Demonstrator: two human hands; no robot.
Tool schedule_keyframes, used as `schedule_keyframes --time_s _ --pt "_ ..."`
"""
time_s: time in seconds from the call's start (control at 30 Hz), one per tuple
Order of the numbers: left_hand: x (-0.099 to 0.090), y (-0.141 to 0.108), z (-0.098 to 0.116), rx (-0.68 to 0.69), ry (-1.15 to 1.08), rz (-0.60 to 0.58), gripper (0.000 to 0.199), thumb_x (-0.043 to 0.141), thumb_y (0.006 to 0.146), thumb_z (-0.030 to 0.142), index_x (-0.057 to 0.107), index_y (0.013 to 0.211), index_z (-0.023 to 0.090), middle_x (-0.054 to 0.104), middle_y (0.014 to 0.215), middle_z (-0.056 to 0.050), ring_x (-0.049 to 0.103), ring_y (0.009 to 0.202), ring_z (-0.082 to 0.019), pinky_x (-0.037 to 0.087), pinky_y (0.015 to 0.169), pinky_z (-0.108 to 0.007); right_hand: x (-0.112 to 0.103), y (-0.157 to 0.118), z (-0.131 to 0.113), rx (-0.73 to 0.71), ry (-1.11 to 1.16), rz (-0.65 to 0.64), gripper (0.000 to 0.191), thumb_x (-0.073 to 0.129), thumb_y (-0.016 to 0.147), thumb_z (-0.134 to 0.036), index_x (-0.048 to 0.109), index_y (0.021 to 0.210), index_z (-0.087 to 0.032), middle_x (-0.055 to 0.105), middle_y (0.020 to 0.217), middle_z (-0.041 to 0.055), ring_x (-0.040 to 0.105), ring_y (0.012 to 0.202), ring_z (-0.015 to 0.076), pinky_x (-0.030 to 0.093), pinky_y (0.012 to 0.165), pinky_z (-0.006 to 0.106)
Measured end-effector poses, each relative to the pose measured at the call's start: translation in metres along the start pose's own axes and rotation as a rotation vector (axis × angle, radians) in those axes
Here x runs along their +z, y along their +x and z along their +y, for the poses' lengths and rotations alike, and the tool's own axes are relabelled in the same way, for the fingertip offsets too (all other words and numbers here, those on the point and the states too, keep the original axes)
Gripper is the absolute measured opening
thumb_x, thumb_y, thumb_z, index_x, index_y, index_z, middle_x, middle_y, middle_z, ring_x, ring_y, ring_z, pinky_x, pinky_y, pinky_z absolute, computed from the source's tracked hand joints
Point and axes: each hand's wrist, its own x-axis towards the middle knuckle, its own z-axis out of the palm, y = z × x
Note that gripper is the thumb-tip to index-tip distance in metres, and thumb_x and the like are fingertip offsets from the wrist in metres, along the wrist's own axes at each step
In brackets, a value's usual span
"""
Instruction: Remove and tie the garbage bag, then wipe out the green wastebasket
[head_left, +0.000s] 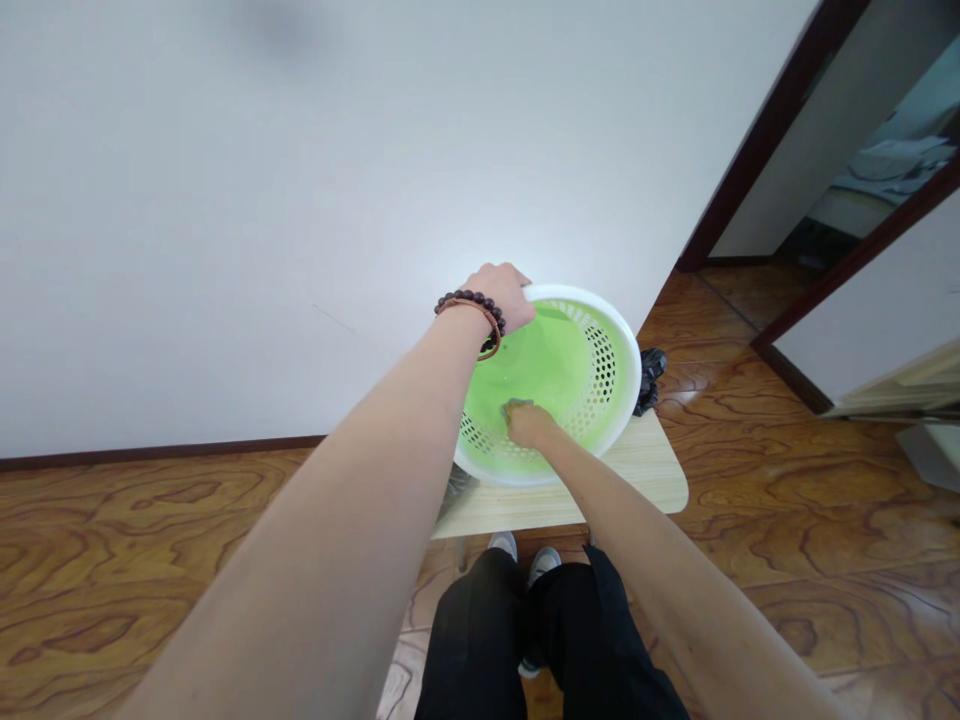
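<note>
Being steadied at centre-right of the frame, the basket (555, 360) is being supported by a pale wood-grain table (652, 470). Its white rim is being clasped at upper left by the left hand (506, 290), fingers curled over, tips being hidden. A small greyish item (517, 403), maybe cloth, too small to tell, is being clutched in the right hand (529, 425), nearly fisted, low inside the basket. Basket is being judged light, fairly stiff plastic with slight flex, slippery if wet, not very fragile; opposite sides of the broad rim are being rated the best hold. Rounded form, smooth green floor and hole-punched walls are being shown; crumpled, shiny black plastic (651, 380) is being seen just beside, on the right.
</note>
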Motion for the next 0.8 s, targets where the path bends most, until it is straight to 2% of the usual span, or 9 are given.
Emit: schedule_keyframes --time_s 0.27,0.4,0.5,0.6,0.67,0.73,0.8 --pt "0.0 0.0 -0.002 0.018 -0.012 0.011 0.037 0.057 0.069 0.033 0.069 0.103 0.026 0.066 0.084 -0.004 0.061 0.081 -0.019 0.046 0.072 -0.025 -0.004 -0.003 -0.004 -0.027 -0.005 0.004 0.035 0.038 0.086 -0.016 0.057 0.116 -0.01 0.062 0.114 0.0183 0.061 0.102 0.0266 0.047 0.083 0.037" --pt "0.001 0.001 -0.003 0.015 -0.008 0.022 0.035 0.057 0.069 0.034 0.069 0.102 0.027 0.066 0.083 -0.003 0.061 0.079 -0.018 0.046 0.071 -0.025 -0.001 -0.014 -0.01 -0.114 0.035 0.053 0.04 0.029 0.092 -0.022 0.051 0.124 -0.013 0.059 0.122 0.0144 0.061 0.102 0.0235 0.047 0.084 0.035" --pt "0.001 0.001 -0.002 0.011 -0.002 0.019 0.036 0.056 0.07 0.034 0.069 0.102 0.027 0.066 0.083 -0.003 0.061 0.079 -0.018 0.046 0.071 -0.024 -0.001 -0.025 -0.002 -0.171 0.034 0.057 0.042 0.031 0.091 -0.02 0.048 0.129 -0.013 0.056 0.127 0.0145 0.06 0.104 0.0237 0.047 0.087 0.036" --pt "0.0 0.0 -0.001 0.009 -0.004 0.013 0.037 0.056 0.069 0.034 0.069 0.103 0.027 0.066 0.083 -0.003 0.06 0.08 -0.018 0.046 0.071 -0.024 -0.005 -0.034 0.018 -0.074 -0.069 0.021 0.043 0.039 0.084 -0.012 0.053 0.125 -0.008 0.055 0.126 0.0185 0.055 0.112 0.0262 0.043 0.093 0.037" --pt "-0.001 0.0 -0.001 0.01 -0.003 0.009 0.038 0.056 0.069 0.034 0.069 0.104 0.027 0.066 0.082 -0.003 0.06 0.08 -0.018 0.046 0.071 -0.024 -0.009 -0.035 0.027 0.013 -0.12 0.043 0.043 0.039 0.083 -0.008 0.053 0.123 -0.002 0.05 0.13 0.0239 0.046 0.122 0.0278 0.035 0.102 0.038" --pt "-0.001 0.0 -0.001 0.007 0.004 0.004 0.038 0.056 0.069 0.034 0.069 0.104 0.026 0.066 0.082 -0.003 0.06 0.08 -0.018 0.047 0.071 -0.024 -0.01 -0.03 0.024 0.077 -0.096 0.052 0.044 0.039 0.083 -0.006 0.052 0.123 0.003 0.046 0.133 0.0276 0.041 0.127 0.0289 0.03 0.105 0.04" --pt "-0.001 0.0 -0.001 0.005 0.014 0.0 0.037 0.056 0.069 0.034 0.069 0.103 0.027 0.066 0.082 -0.003 0.06 0.08 -0.018 0.047 0.071 -0.024 -0.008 -0.02 0.009 0.108 -0.033 0.025 0.041 0.042 0.082 -0.008 0.056 0.12 0.0 0.052 0.127 0.0264 0.049 0.12 0.0287 0.037 0.099 0.038"
